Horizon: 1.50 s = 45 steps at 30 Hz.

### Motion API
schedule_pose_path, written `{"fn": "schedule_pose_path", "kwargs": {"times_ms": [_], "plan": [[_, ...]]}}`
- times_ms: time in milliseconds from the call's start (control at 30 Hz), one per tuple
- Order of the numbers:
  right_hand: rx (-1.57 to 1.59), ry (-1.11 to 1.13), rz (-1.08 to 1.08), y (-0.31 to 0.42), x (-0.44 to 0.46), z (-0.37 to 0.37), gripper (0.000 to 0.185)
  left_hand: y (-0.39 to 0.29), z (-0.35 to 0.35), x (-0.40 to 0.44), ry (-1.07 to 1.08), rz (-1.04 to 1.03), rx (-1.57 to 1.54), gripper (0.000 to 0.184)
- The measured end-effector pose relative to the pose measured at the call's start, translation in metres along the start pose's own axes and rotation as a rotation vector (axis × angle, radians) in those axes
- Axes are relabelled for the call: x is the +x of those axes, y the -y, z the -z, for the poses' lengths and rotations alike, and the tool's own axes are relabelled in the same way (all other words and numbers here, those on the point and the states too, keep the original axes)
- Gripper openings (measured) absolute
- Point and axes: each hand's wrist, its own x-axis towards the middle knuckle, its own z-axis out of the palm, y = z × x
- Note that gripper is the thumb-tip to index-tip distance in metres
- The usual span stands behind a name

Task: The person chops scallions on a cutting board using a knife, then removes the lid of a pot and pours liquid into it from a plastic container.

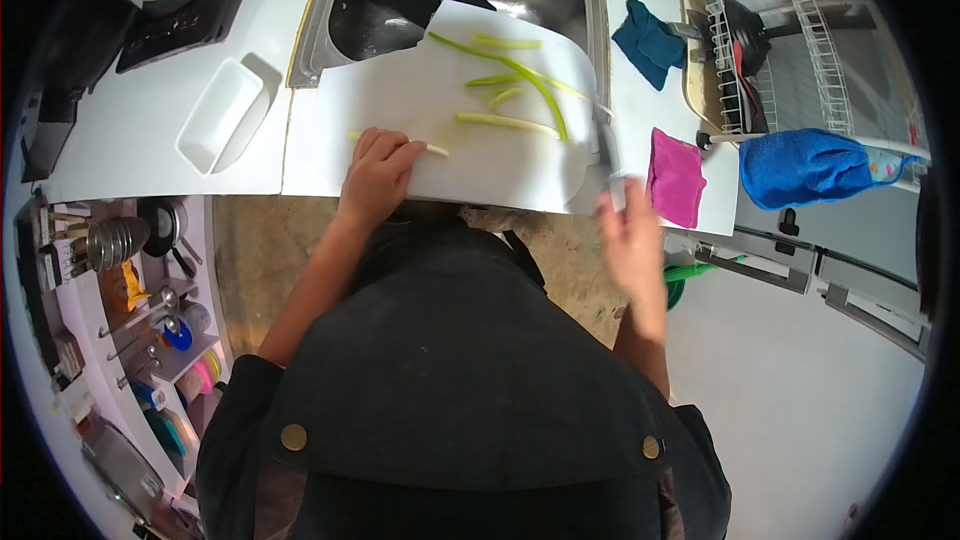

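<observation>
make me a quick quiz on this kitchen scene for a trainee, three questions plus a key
1. Which hand holds the knife?
2. True or false: the pink cloth lies in the sink.
3. What is under the left hand's fingers?
a) a spoon
b) a pale stalk
c) a sponge

Key:
1. The right hand.
2. False; it lies on the counter.
3. b, a pale stalk.

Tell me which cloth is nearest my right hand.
The pink cloth, on the counter beside your right hand; the teal cloth and hanging blue cloth are farther off.
</observation>
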Motion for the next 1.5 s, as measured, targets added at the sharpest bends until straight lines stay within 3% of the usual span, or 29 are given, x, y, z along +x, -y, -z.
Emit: {"fn": "schedule_pose_path", "kwargs": {"times_ms": [67, 133, 167, 200, 233, 300, 333, 400, 433, 500, 667, 733, 767, 867, 933, 1033, 1133, 1200, 1267, 1300, 1400, 1467, 1500], "plan": [[0.141, -0.355, -0.005, 0.007, 0.023, 0.023, 0.019, 0.001, -0.004, 0.001, -0.014, 0.017, 0.009, 0.026], [0.382, -0.619, 0.136, -0.001, 0.057, 0.020, 0.012, 0.000, -0.006, 0.002, -0.019, 0.009, 0.014, 0.025], [0.279, -0.739, 0.038, -0.010, 0.080, 0.003, 0.015, 0.001, -0.006, 0.002, -0.020, 0.009, 0.027, 0.025], [-0.135, -0.401, -0.033, -0.018, 0.098, -0.001, 0.022, 0.001, -0.005, 0.001, -0.025, 0.001, 0.026, 0.025], [-0.352, -0.047, 0.012, -0.033, 0.119, -0.008, 0.029, 0.002, -0.005, 0.001, -0.025, -0.014, 0.032, 0.024], [-0.316, 0.053, 0.086, -0.049, 0.134, -0.037, 0.030, 0.005, -0.004, 0.002, -0.055, -0.037, 0.040, 0.023], [-0.249, -0.022, 0.176, -0.054, 0.142, -0.045, 0.029, 0.006, -0.005, 0.001, -0.060, -0.042, 0.036, 0.023], [0.073, 0.222, -0.014, -0.031, 0.150, -0.034, 0.027, 0.003, -0.005, -0.004, -0.066, -0.020, 0.028, 0.023], [0.058, 0.234, -0.002, -0.029, 0.155, -0.032, 0.027, -0.001, -0.004, -0.004, -0.081, -0.005, 0.011, 0.024], [0.449, 0.394, -0.118, -0.024, 0.174, -0.026, 0.022, 0.000, -0.003, -0.004, -0.118, 0.017, -0.001, 0.025], [0.347, 0.285, -0.017, -0.015, 0.228, -0.032, 0.015, 0.007, -0.005, -0.008, -0.077, -0.009, -0.053, 0.027], [-0.155, 0.021, 0.391, -0.020, 0.263, -0.039, 0.022, 0.006, -0.003, -0.005, -0.094, -0.017, -0.055, 0.026], [-0.235, 0.087, 0.371, -0.017, 0.283, -0.039, 0.032, 0.005, -0.001, -0.005, -0.087, -0.017, -0.067, 0.025], [-0.422, 0.063, 0.491, -0.038, 0.349, -0.070, 0.031, 0.008, -0.002, -0.006, -0.053, -0.016, -0.083, 0.026], [-0.644, 0.115, 0.406, -0.011, 0.357, -0.073, 0.028, 0.008, -0.001, -0.007, -0.042, -0.016, -0.081, 0.026], [-0.791, 0.033, 0.557, -0.014, 0.389, -0.092, 0.023, 0.006, 0.000, -0.008, -0.039, -0.015, -0.082, 0.024], [-0.963, 0.177, 0.511, -0.012, 0.418, -0.099, 0.022, 0.007, 0.001, -0.005, -0.053, -0.021, -0.067, 0.024], [-0.720, 0.149, 0.121, -0.008, 0.416, -0.097, 0.030, 0.006, 0.004, -0.005, -0.048, -0.015, -0.067, 0.024], [-0.719, 0.188, 0.129, -0.018, 0.425, -0.094, 0.039, 0.002, 0.007, -0.005, -0.040, -0.005, -0.056, 0.024], [-0.946, 0.288, 0.288, -0.024, 0.431, -0.089, 0.042, 0.000, 0.006, -0.006, -0.038, 0.000, -0.068, 0.024], [-0.832, 0.239, 0.160, -0.012, 0.418, -0.071, 0.042, 0.003, 0.004, -0.003, -0.045, 0.045, -0.074, 0.024], [-1.012, 0.227, 0.504, -0.040, 0.435, -0.081, 0.040, 0.008, 0.001, -0.008, -0.038, -0.027, -0.058, 0.024], [-1.017, 0.212, 0.531, -0.030, 0.430, -0.080, 0.040, 0.007, 0.001, -0.007, -0.062, -0.023, -0.042, 0.024]]}}
